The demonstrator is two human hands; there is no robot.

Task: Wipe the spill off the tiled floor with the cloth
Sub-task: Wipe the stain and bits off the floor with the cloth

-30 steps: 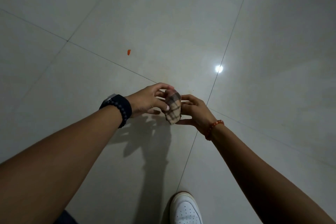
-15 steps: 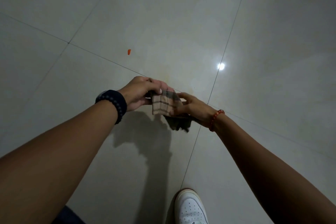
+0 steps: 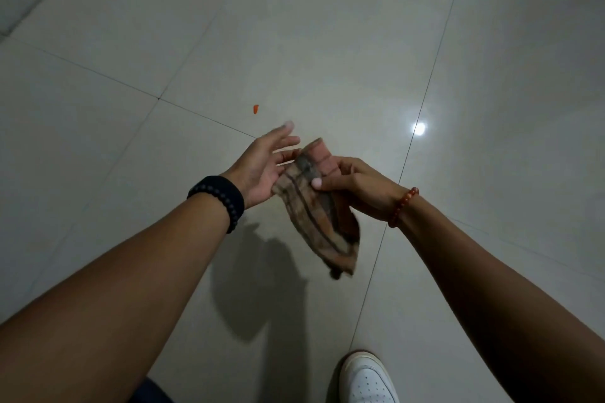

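A brown plaid cloth (image 3: 314, 206) hangs in the air above the pale tiled floor (image 3: 327, 42), partly unfolded, with its lower corner drooping. My right hand (image 3: 357, 186) pinches its upper part between thumb and fingers. My left hand (image 3: 265, 167) is spread open beside the cloth, its palm close to or brushing the cloth's left edge without gripping it. A small orange-red spot (image 3: 255, 109) lies on the floor just beyond my left hand's fingertips. No wider wet patch can be made out in the dim light.
My white shoe (image 3: 366, 379) stands on the floor at the bottom edge, right of centre. A ceiling light's reflection (image 3: 420, 128) glints on a tile to the right of my hands. Dark grout lines cross the floor.
The cloth has gone from a tight bundle between both hands to a hanging, unfolded piece. My left hand has let go and spread open, while my right hand keeps hold.
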